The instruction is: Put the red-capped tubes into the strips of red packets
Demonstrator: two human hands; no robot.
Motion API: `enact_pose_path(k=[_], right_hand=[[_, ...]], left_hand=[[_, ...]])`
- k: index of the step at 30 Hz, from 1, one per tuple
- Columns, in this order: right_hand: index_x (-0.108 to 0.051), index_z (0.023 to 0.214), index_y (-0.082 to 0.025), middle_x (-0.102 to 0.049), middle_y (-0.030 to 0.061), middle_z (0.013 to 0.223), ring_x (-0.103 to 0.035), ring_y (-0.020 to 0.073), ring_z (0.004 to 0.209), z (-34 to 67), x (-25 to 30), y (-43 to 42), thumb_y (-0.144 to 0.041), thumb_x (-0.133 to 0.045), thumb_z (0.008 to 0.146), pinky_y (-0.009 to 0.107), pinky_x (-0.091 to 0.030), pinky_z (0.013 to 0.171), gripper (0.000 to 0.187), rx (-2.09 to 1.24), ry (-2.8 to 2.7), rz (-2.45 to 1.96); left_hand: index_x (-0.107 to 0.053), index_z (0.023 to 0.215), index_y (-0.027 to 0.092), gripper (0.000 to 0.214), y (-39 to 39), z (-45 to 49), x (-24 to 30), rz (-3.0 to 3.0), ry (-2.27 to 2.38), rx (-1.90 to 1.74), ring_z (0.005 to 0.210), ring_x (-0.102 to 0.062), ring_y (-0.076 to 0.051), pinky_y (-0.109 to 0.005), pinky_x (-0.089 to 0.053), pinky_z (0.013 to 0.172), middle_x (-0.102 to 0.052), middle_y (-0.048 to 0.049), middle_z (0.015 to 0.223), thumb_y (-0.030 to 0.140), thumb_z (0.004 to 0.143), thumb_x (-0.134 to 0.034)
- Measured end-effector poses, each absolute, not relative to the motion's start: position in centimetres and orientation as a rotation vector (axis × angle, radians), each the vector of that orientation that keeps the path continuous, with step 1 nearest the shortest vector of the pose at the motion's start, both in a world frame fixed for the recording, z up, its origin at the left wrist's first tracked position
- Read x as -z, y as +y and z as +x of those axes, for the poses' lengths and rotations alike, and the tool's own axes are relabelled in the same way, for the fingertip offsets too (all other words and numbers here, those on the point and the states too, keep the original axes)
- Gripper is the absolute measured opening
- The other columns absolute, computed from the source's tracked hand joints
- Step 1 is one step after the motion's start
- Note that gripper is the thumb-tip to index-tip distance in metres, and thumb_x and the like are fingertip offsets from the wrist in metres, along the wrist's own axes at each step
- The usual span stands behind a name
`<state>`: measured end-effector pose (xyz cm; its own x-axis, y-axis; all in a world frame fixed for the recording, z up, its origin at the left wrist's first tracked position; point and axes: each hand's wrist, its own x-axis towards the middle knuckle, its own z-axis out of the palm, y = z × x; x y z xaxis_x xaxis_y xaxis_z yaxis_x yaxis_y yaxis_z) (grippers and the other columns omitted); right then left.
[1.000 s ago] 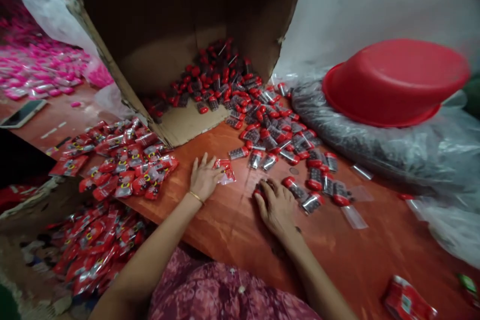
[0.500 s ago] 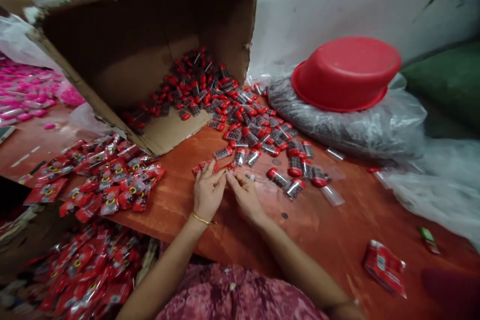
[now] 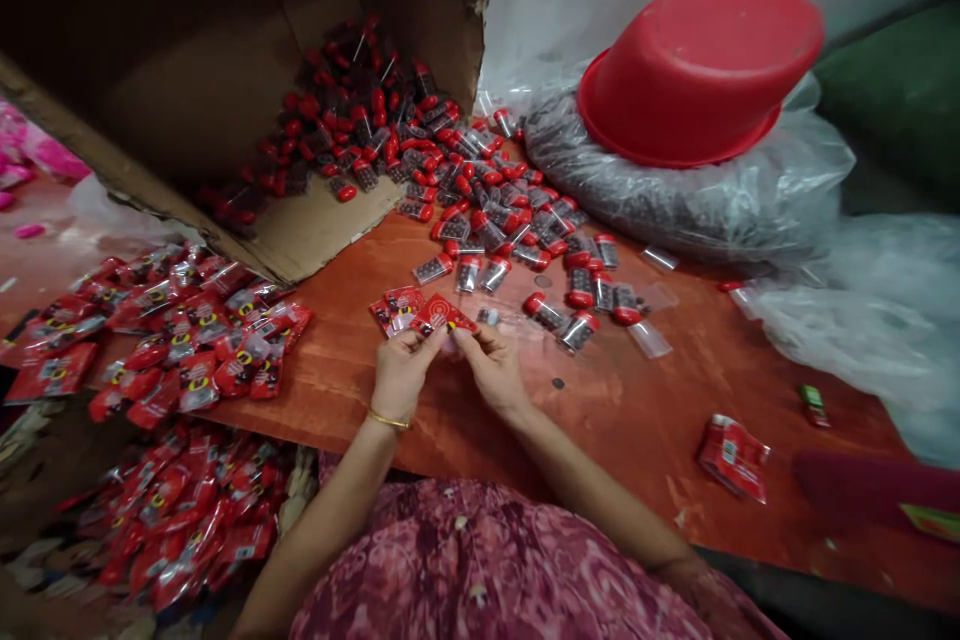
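Note:
My left hand [image 3: 401, 378] and my right hand [image 3: 493, 375] are close together above the table, both closed in a pinch. Between their fingertips is a small red printed packet [image 3: 442, 312], held by its near edge. Just beyond my left hand, more red printed packets [image 3: 397, 305] lie flat on the wood. Clear tubes with red caps and dark contents [image 3: 495, 272] are scattered beyond my fingers. A small clear piece [image 3: 487, 317] lies by my right fingertips; I cannot make out what it is.
A torn cardboard box [image 3: 330, 245] on its side spills capped tubes. Filled red packets [image 3: 202, 320] are heaped at left, with more [image 3: 195, 520] below the table edge. A red tub [image 3: 697, 70] sits on a stuffed plastic bag [image 3: 675, 205]. A red packet [image 3: 735, 457] lies at right.
The red printed packet now shows opened out between my hands, where before it was mostly covered by my fingers. My left fingers have drawn back into a pinch. The camera view has shifted.

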<state>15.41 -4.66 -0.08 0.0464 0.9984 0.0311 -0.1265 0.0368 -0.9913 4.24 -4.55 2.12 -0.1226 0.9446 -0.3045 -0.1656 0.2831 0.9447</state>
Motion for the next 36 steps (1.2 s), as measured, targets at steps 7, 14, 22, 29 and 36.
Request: enact_pose_path(k=[7, 14, 22, 29, 36], right_hand=[[-0.037, 0.052, -0.019, -0.03, -0.0062, 0.05, -0.028, 0.0065, 0.046, 14.3, 1.4, -6.2, -0.046, -0.043, 0.083, 0.02, -0.026, 0.044, 0.041, -1.097, -1.234, -1.17], [-0.057, 0.078, -0.017, -0.059, 0.003, 0.071, -0.053, 0.0134, 0.068, 17.6, 0.3, -4.9, -0.029, -0.034, 0.09, 0.026, -0.043, 0.064, 0.029, -0.849, -1.771, -1.136], [-0.058, 0.115, -0.019, -0.059, 0.0098, 0.121, -0.048, 0.0275, 0.109, 25.2, 0.9, 0.3, -0.019, -0.045, 0.084, 0.046, -0.036, 0.09, 0.033, -0.435, -2.649, -1.069], [-0.061, 0.102, -0.017, -0.066, 0.008, 0.089, -0.06, 0.0193, 0.078, 25.1, 0.7, -4.7, -0.037, -0.042, 0.089, 0.032, -0.048, 0.069, 0.03, -0.925, -2.059, -1.207], [-0.067, 0.088, -0.016, -0.056, -0.0014, 0.055, -0.045, 0.0094, 0.042, 22.4, -1.5, -7.6, -0.046, -0.054, 0.077, 0.021, -0.036, 0.041, 0.034, -1.515, -1.503, -1.265]], left_hand=[[-0.058, 0.046, 0.014, 0.033, -6.3, 4.0, -1.1, 0.988, 1.496, -1.169, 0.046, -0.041, -0.006, -0.019, -0.032, 0.047, -0.047, 0.0052, 0.043, 0.041, 0.057, -0.074], [-0.065, 0.062, 0.013, 0.039, -5.8, 3.4, -2.3, 0.464, 1.205, -1.166, 0.06, -0.059, -0.01, -0.022, -0.048, 0.064, -0.065, 0.0003, 0.061, 0.042, 0.043, -0.082], [-0.062, 0.065, 0.014, 0.038, -5.0, 2.7, -2.3, 0.278, 1.173, -1.05, 0.054, -0.059, -0.007, -0.018, -0.047, 0.056, -0.065, 0.0025, 0.061, 0.036, 0.043, -0.083], [-0.064, 0.068, 0.014, 0.035, -4.9, 2.8, -2.2, 0.275, 1.168, -1.038, 0.059, -0.06, -0.008, -0.019, -0.046, 0.058, -0.066, 0.0004, 0.066, 0.036, 0.048, -0.082], [-0.062, 0.057, 0.013, 0.036, -5.5, 4.1, -2.1, 0.443, 1.13, -1.145, 0.057, -0.054, -0.007, -0.02, -0.043, 0.061, -0.064, 0.0027, 0.06, 0.041, 0.044, -0.082]])
